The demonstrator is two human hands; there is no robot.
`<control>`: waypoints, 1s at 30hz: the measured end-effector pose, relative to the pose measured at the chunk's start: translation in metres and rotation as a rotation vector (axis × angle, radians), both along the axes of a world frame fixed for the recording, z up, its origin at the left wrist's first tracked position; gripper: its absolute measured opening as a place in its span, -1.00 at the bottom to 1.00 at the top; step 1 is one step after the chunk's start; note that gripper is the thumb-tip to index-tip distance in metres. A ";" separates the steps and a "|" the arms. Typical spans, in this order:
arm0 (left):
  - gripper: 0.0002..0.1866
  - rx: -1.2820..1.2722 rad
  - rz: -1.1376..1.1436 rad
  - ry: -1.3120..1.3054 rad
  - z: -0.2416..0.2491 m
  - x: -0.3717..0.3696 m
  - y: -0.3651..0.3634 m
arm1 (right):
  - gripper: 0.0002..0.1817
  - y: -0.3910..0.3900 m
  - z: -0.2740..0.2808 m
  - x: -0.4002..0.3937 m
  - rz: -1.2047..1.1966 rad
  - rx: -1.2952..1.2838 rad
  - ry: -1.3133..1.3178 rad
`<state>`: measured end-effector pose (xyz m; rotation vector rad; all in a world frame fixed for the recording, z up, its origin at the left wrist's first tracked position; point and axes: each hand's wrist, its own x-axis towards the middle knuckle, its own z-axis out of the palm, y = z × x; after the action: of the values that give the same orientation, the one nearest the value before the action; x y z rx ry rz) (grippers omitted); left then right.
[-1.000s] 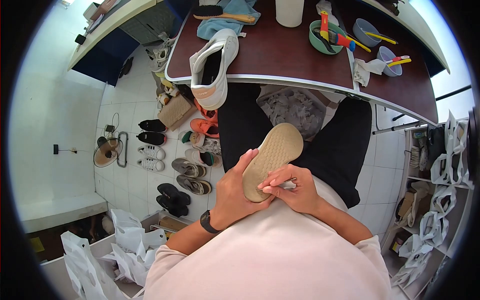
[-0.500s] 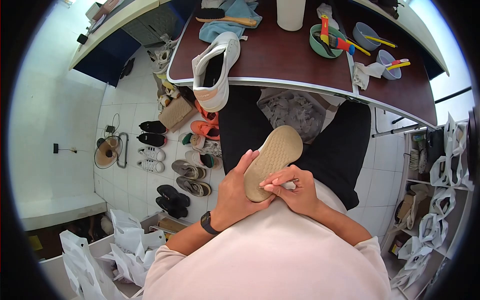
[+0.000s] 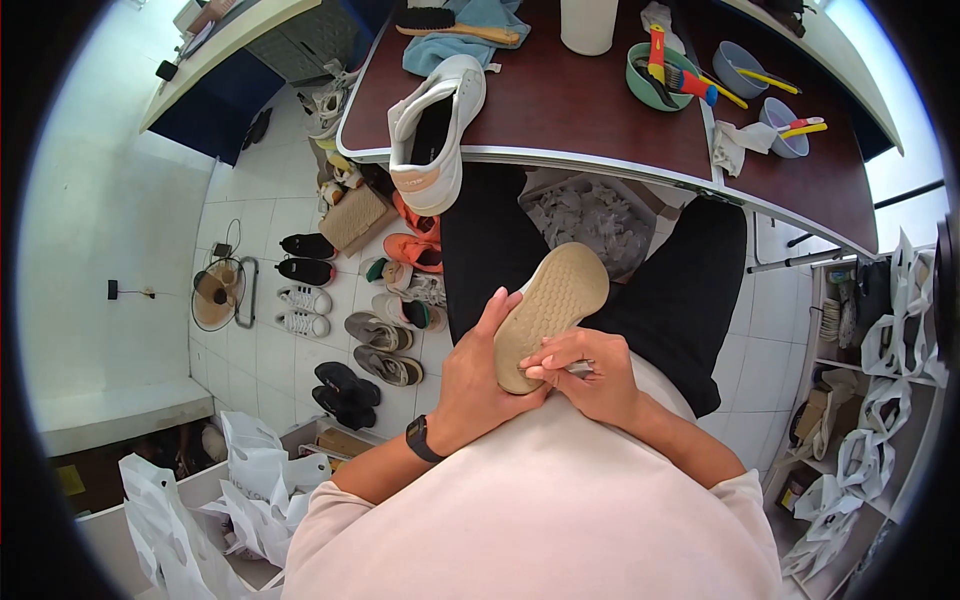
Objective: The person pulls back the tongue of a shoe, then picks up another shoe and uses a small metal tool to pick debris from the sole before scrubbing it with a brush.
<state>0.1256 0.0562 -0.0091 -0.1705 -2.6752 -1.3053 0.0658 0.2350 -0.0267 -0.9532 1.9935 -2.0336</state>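
Observation:
A shoe (image 3: 555,300) with a tan, patterned sole is held over my lap, sole facing up. My left hand (image 3: 476,378) grips its near end from the left, thumb along the edge. My right hand (image 3: 590,375) is pinched over the near part of the sole, its fingertips on the surface; whatever small thing it holds is mostly hidden by the fingers. On the table's front edge rests a white shoe (image 3: 436,135) with a pinkish heel, its opening up.
The dark red table (image 3: 540,110) carries a wooden brush (image 3: 465,31) on a blue cloth, a white container (image 3: 587,25) and bowls with brushes. Under it stands a bin (image 3: 590,225) of crumpled paper. Shoes line the floor at left; white bags (image 3: 165,525) stand lower left.
The view has shifted slightly, so the table and floor items appear a little displaced. Both hands keep nearly the same hold, with the sole tilted very slightly differently.

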 end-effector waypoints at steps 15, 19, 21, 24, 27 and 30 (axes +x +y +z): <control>0.24 -0.024 -0.006 0.025 0.001 0.000 0.003 | -0.79 0.009 0.000 0.003 0.049 0.009 -0.077; 0.23 -0.019 0.007 0.009 0.001 0.001 0.004 | -0.78 0.008 0.000 -0.002 0.064 0.033 0.016; 0.22 -0.016 0.018 0.011 0.000 0.001 0.005 | -0.78 0.006 -0.003 -0.001 0.048 0.029 0.018; 0.22 -0.014 0.033 0.011 -0.001 0.000 0.004 | -0.81 -0.002 0.000 0.007 -0.083 0.004 -0.062; 0.22 -0.008 0.043 0.023 -0.001 -0.001 0.006 | -0.79 0.002 0.006 0.009 -0.090 0.111 -0.129; 0.24 -0.026 0.031 0.053 -0.001 -0.002 0.007 | -0.79 0.006 0.001 0.008 -0.063 0.073 -0.181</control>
<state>0.1238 0.0633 -0.0105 -0.1633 -2.6399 -1.2402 0.0736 0.2413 -0.0255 -0.6742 2.0085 -1.9840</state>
